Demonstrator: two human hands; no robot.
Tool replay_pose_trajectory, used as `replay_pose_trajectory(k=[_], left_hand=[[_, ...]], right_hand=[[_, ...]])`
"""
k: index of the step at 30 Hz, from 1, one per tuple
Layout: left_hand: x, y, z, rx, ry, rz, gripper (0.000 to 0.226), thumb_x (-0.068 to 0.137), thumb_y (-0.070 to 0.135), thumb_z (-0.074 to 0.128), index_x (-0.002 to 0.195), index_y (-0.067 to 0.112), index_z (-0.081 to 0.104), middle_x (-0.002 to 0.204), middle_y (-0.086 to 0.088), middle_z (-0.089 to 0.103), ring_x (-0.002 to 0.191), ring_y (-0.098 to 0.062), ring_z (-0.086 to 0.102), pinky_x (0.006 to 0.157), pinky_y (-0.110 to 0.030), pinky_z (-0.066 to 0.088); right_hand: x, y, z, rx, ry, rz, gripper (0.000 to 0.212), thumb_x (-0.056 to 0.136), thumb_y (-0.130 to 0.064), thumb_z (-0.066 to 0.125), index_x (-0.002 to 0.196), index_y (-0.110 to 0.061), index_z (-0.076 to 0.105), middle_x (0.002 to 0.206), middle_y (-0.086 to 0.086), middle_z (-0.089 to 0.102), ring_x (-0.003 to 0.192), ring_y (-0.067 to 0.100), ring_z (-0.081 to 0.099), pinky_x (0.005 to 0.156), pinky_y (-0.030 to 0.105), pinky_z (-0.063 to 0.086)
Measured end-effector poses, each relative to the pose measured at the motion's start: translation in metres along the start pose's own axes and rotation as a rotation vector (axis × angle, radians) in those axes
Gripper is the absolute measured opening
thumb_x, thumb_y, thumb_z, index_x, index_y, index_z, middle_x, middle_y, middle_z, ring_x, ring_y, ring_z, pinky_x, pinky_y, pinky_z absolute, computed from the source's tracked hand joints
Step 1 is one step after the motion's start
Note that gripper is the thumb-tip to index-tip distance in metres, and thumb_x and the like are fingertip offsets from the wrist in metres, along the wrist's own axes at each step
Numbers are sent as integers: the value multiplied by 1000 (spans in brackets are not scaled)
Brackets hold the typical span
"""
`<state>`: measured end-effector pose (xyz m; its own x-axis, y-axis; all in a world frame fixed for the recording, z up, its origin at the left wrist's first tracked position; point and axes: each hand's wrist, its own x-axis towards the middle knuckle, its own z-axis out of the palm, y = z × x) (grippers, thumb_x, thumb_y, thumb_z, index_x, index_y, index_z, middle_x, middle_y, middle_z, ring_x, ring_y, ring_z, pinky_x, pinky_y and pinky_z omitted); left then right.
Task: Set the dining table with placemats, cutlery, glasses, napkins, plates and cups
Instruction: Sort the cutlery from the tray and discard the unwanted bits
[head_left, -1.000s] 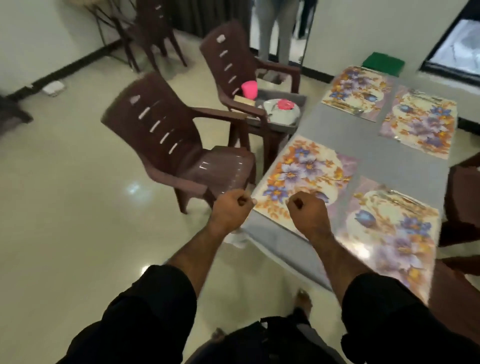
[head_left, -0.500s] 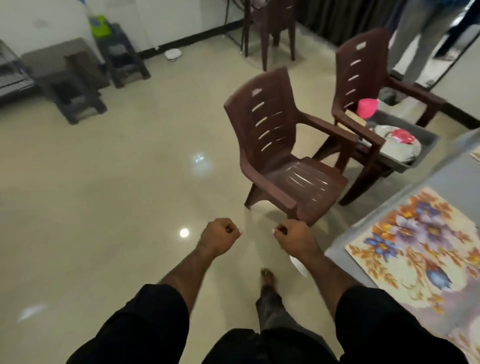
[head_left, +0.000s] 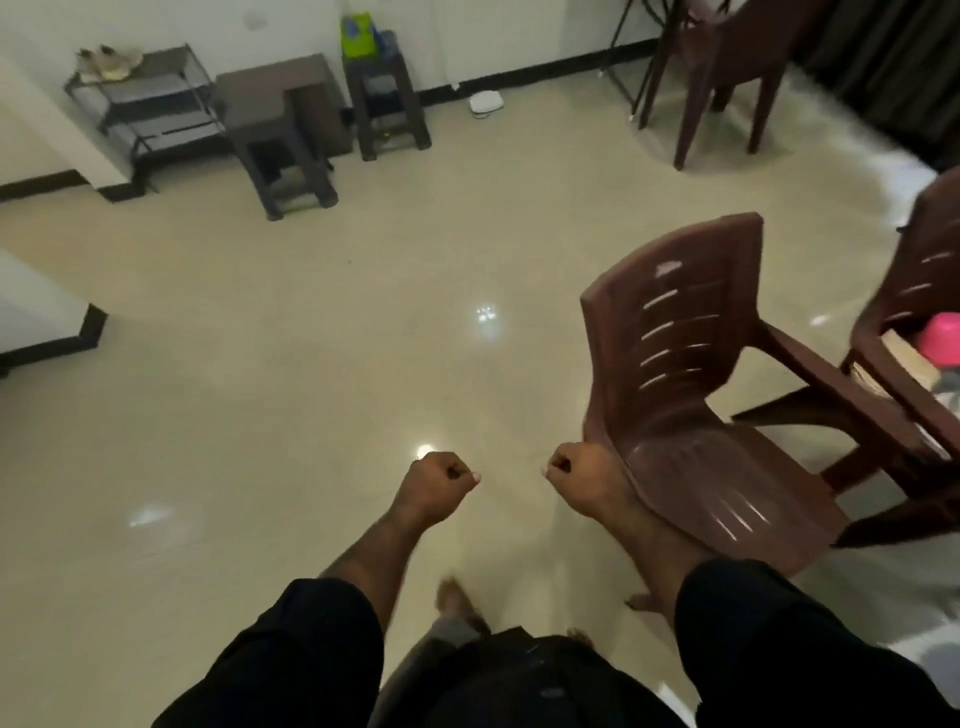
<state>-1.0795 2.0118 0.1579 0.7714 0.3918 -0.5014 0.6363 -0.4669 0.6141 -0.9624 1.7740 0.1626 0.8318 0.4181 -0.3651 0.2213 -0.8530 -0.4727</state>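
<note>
Fetching the next tableware looks like the step in hand: a bright pink plastic cup (head_left: 941, 332) sits on the seat of the brown plastic armchair at the far right edge (head_left: 930, 270), partly cut off. The left hand (head_left: 435, 488) and right hand (head_left: 575, 486) are both curled into fists, each grip holding nothing. No tabletop is in view. Next, I judge, a reach rightward for the cup. A nearer brown slatted plastic chair (head_left: 691, 395) stands between; the glossy cream tiled floor (head_left: 311, 364) spreads left.
</note>
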Motion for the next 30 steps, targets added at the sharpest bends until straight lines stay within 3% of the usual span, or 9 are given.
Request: replay_pose_trajectory(k=[5, 15, 25, 30], left_hand=[[99, -1, -52, -42, -15, -14, 22, 93, 37, 78, 79, 21, 72, 82, 6, 73, 76, -13, 67, 66, -25, 48], [302, 70, -178, 118, -125, 106, 22, 94, 42, 76, 85, 21, 73, 86, 9, 72, 83, -14, 68, 68, -27, 51], [513, 223, -179, 232, -244, 227, 25, 93, 43, 78, 84, 20, 73, 86, 3, 75, 86, -21, 72, 79, -36, 60], [589, 301, -178, 228, -310, 260, 23, 93, 43, 78, 83, 23, 72, 86, 2, 75, 86, -21, 74, 73, -35, 59]], right_hand=[[102, -47, -2, 11, -80, -6, 22, 89, -45, 69, 84, -24, 72, 82, -12, 70, 79, 9, 65, 69, 29, 53], [271, -128, -44, 125, -20, 166, 21, 93, -48, 70, 90, -27, 73, 88, -14, 70, 81, 7, 65, 73, 31, 59], [464, -83, -121, 239, 128, 360, 24, 93, -46, 70, 82, -25, 68, 83, -10, 69, 77, 14, 66, 68, 30, 58], [535, -58, -184, 258, 158, 464, 25, 93, -45, 68, 77, -26, 64, 83, -13, 67, 78, 15, 65, 69, 31, 58]])
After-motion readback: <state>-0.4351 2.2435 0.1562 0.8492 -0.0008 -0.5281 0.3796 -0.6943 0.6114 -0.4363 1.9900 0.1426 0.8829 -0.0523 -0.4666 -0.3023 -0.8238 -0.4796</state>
